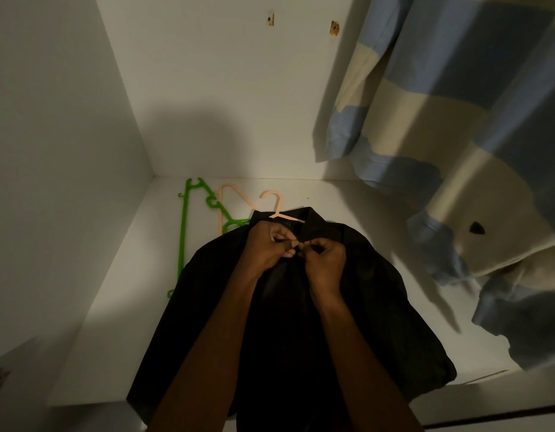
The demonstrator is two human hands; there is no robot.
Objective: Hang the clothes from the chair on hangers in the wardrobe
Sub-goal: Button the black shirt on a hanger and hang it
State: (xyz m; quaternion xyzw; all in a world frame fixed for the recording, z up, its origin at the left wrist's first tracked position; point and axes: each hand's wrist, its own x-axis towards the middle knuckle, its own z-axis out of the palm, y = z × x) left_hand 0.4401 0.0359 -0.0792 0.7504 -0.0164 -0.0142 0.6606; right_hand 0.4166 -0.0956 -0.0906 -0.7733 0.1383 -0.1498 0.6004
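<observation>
Black shirt [348,307] lies spread on the white floor of the wardrobe [363,207], its collar pointing toward the back wall, with the hook of a peach hanger [274,204] sticking out of the neck. Left hand [268,246] and right hand [324,260] meet just below the collar, each pinching the shirt's front edge. A green hanger [184,232] and a second peach hanger [221,210] lie to the left. A blue-and-cream striped garment [441,113] hangs on the right.
</observation>
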